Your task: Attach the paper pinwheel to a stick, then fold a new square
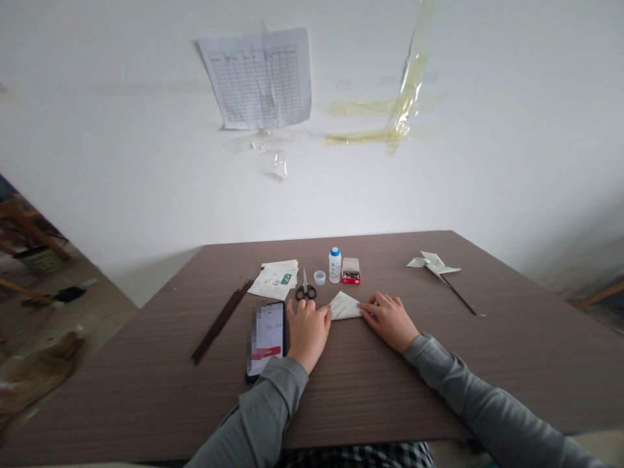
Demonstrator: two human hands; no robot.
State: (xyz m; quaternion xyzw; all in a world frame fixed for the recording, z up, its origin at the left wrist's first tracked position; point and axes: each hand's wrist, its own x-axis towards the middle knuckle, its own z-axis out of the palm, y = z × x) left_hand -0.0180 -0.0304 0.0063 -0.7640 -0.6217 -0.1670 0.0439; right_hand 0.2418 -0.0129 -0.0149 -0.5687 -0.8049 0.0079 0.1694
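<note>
The single view looks out from the wearer's head, above the near edge of the desk, facing forward and down — a wide view, with the hands fairly near, just below centre, the wall beyond filling the upper half, and floor at left.

Both hands touch opposite ends of a folded paper triangle on a brown table.

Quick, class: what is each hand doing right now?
Left hand: at the folded paper's left corner; grip cannot be told.
Right hand: fingertips on its right corner; whether pinching cannot be told.
</note>
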